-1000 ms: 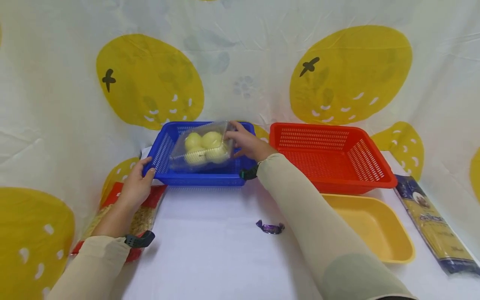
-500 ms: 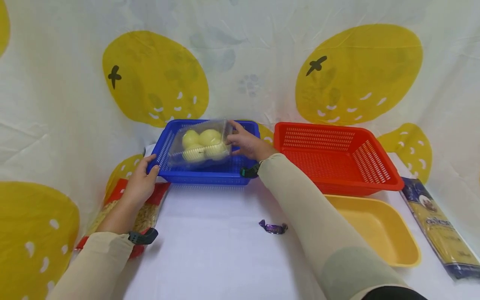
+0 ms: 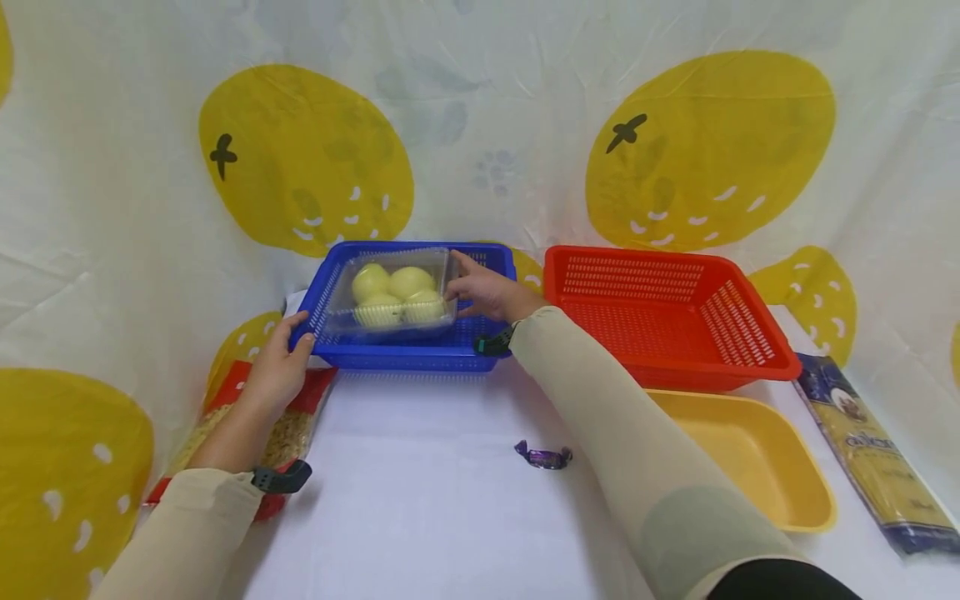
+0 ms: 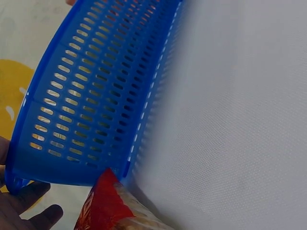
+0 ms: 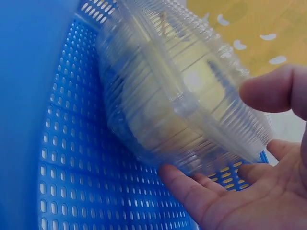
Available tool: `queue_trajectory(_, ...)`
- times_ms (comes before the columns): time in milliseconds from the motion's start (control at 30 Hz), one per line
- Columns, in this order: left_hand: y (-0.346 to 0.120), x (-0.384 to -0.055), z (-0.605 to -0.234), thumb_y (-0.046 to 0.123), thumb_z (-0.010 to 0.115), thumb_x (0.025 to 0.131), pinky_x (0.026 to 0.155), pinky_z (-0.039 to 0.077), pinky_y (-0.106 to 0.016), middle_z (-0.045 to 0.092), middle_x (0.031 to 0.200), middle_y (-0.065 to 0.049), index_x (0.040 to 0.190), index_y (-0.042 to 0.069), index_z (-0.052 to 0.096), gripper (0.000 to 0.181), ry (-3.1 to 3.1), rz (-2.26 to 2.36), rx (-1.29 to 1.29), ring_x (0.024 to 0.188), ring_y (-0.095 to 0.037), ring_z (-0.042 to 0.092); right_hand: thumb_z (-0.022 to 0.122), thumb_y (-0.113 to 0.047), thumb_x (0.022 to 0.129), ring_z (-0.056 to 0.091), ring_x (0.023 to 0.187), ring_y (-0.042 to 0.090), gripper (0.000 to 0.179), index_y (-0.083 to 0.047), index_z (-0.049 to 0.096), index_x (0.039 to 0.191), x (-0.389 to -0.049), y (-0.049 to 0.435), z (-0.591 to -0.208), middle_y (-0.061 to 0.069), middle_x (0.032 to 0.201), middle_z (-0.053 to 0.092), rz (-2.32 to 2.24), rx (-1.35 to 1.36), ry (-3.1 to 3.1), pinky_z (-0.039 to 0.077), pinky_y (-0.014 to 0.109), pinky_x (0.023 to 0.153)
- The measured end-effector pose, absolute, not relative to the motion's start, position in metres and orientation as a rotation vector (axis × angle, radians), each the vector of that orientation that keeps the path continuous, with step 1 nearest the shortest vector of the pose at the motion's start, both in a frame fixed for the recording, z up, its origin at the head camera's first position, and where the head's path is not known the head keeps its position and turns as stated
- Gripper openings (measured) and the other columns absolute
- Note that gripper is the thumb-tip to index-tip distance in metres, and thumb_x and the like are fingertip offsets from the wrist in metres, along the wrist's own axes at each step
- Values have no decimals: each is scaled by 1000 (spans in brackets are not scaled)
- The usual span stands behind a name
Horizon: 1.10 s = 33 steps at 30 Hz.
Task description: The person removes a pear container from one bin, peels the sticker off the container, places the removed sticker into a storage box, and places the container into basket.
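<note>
A clear plastic fruit container with several pale yellow-green round fruits lies inside the blue basket. My right hand holds the container by its right end. Up close in the right wrist view, the thumb is by the lid's ridged edge and a fingertip is at the container's lower edge. My left hand grips the basket's front left corner, its fingers around the rim in the left wrist view. Below that corner, a red-ended clear packet sticks up, its contents tan.
A red basket stands to the right, with a yellow tub in front, partly behind my right sleeve. A blue and yellow packet lies at the far right. One purple-wrapped sweet lies mid-table, and a patterned curtain hangs behind.
The fruit container has come down flatter in the blue basket and shifted slightly left, its right end lowered along with my right hand. My left hand has stayed at the basket's corner.
</note>
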State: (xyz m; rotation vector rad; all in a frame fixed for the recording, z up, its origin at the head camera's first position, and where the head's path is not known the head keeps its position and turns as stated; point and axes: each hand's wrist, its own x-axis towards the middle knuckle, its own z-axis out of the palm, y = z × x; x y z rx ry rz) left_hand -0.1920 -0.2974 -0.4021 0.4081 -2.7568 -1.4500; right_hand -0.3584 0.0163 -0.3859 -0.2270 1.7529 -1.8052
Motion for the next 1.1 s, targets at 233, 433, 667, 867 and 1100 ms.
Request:
queue_trajectory(233, -299, -192, -400, 38, 38, 117, 119, 31, -73, 23, 174, -21, 174, 29, 13, 63, -2760, -1463, 393, 155, -48, 29, 59, 14, 89, 27, 156, 46, 112, -35, 3, 173, -359, 16, -384, 9, 179, -4, -1768, -186, 1727, 38, 66, 119)
queue_trajectory(433, -298, -191, -401, 40, 38, 117, 117, 32, -74, 25, 173, -23, 174, 30, 12, 64, -2773, -1451, 412, 154, -49, 31, 55, 22, 86, 45, 143, 45, 117, -33, -2, 173, -356, 13, -386, 22, 170, 23, -1736, -119, 1720, 43, 63, 116)
queue_trajectory(667, -298, -190, -403, 40, 37, 117, 114, 34, -75, 23, 174, -24, 174, 29, 12, 64, -2773, -1426, 435, 154, -51, 31, 53, 17, 91, 43, 147, 45, 105, -28, 7, 174, -353, 12, -384, 20, 168, 31, -1720, -112, 1766, 44, 61, 116)
queue_trajectory(867, -298, -190, -402, 40, 37, 117, 114, 34, -76, 23, 174, -23, 174, 29, 11, 63, -2774, -1403, 437, 154, -51, 30, 60, -5, 103, 38, 152, 46, 85, -17, 14, 173, -345, 17, -374, 15, 173, 29, -1752, -86, 1807, 40, 61, 120)
queue_trajectory(1100, -298, -191, -402, 38, 38, 117, 115, 33, -75, 22, 174, -24, 174, 28, 12, 63, -2757, -1438, 434, 155, -51, 29, 65, -15, 105, 36, 154, 43, 78, -8, 23, 171, -328, 30, -360, 11, 174, 29, -1799, -101, 1864, 40, 56, 122)
